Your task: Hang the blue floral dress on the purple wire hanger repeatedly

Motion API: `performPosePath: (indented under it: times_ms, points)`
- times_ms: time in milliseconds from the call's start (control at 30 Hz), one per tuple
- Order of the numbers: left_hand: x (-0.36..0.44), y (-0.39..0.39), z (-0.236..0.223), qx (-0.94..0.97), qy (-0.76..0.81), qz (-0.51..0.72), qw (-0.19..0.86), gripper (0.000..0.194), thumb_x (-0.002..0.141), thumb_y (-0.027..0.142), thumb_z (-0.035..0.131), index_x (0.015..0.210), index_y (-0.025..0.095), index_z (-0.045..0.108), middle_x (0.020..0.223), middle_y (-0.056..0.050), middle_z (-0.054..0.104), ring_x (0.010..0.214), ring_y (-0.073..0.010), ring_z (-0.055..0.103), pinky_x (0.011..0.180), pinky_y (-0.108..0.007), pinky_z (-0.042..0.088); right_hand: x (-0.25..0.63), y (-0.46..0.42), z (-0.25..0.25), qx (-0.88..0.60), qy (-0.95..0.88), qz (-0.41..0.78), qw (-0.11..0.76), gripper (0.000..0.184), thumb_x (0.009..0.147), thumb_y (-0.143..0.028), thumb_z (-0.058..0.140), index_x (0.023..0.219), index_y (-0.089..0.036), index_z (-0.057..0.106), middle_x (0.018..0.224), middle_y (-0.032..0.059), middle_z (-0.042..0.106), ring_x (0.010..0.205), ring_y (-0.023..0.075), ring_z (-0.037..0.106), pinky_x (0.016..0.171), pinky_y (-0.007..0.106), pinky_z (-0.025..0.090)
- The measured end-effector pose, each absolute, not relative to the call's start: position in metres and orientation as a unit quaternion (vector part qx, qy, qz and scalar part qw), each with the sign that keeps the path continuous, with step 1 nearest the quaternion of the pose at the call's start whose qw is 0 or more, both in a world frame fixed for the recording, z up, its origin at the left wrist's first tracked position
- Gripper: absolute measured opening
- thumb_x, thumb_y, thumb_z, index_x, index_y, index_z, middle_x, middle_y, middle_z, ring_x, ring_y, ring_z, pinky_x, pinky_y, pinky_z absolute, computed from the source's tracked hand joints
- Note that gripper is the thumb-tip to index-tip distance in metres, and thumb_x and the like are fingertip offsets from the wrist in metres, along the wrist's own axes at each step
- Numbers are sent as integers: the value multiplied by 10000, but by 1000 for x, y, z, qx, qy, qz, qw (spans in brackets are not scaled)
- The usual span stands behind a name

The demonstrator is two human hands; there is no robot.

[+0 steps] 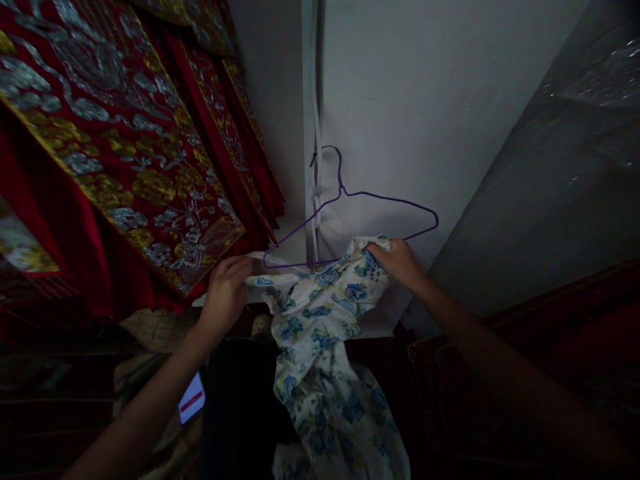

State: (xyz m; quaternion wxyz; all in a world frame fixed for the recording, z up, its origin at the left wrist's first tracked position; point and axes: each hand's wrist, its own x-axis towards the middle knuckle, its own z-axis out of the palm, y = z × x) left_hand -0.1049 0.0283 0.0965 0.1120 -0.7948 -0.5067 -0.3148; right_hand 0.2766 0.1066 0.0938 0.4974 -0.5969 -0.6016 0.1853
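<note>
A white dress with blue flowers [320, 320] hangs between my hands, its lower part trailing down toward my lap. My left hand [227, 290] is closed on the dress at its upper left edge, near a thin pale strip. At the upper right edge, my right hand [397, 260] pinches the fabric, thumb against the cloth. Just above and partly behind the dress is a purple wire hanger [385, 196], its hook up by a white cord on the wall. The hanger's bottom bar is partly covered by the cloth on the right.
Red cloth with gold and silver embroidery [155, 180] hangs at the left. A white cord [317, 120] runs down the pale wall [425, 100]. A lit phone [192, 400] lies low at the left, and dark red items [560, 340] are at the right.
</note>
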Motion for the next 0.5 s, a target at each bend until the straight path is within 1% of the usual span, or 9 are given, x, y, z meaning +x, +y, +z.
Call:
performPosePath:
  times_ms: [33,100,133,167,200,233,300,367,500]
  points:
    - [-101,29,108,-798,-475,-352,118,344,750,-4,428,899,185,673,1327,-98,685,1313,-298,498,1111,-483,424,274,104,93,-591,-603,187,501,362,703,-485,647,507,-200,544,494,-5,525,514,156,514,486,258,344]
    - [-90,30,131,-797,-429,-410,118,302,709,-7,435,811,191,639,1502,-65,567,1435,-293,400,1182,-510,348,266,95,88,-570,-607,218,510,347,713,-485,646,540,-194,569,517,-5,551,529,157,524,510,261,375]
    - [-85,32,142,-795,-416,-428,105,305,698,-2,439,824,191,639,1569,-55,496,1469,-291,370,1197,-515,327,259,90,85,-558,-607,241,512,339,717,-488,647,567,-189,595,539,0,576,545,163,540,529,267,397]
    - [-80,34,152,-793,-410,-443,83,343,695,5,441,888,193,652,1596,-59,459,1470,-286,383,1192,-510,338,252,84,82,-545,-606,262,516,333,723,-491,646,600,-182,624,568,8,606,569,174,563,554,275,421]
    - [-75,36,161,-790,-413,-449,57,420,693,11,441,1002,196,657,1580,-80,475,1435,-278,442,1167,-496,377,244,78,78,-532,-606,279,522,329,733,-493,646,641,-176,653,605,18,639,601,186,590,584,284,444]
    - [-70,39,168,-786,-427,-446,31,520,692,16,440,1138,199,635,1510,-104,547,1358,-269,531,1120,-476,433,236,71,75,-516,-606,294,529,327,746,-491,642,687,-172,678,647,28,670,637,199,615,613,293,464]
    - [-61,45,179,-786,-471,-401,2,667,691,22,433,1324,193,552,1274,-111,701,1160,-266,666,1011,-447,516,222,59,71,-479,-612,319,542,312,791,-470,623,774,-170,710,735,42,716,705,212,651,668,304,493]
    - [-52,52,186,-799,-496,-340,15,680,697,31,431,1351,176,549,1137,-107,746,1058,-282,703,963,-445,536,213,50,72,-441,-628,337,545,286,833,-436,596,805,-175,710,771,41,725,731,208,660,689,301,500]
    - [-42,68,190,-841,-441,-311,39,630,697,38,418,1287,152,607,1193,-115,722,1120,-277,679,997,-402,518,212,40,84,-417,-662,327,530,251,857,-383,564,773,-184,693,712,28,684,687,196,639,633,286,484]
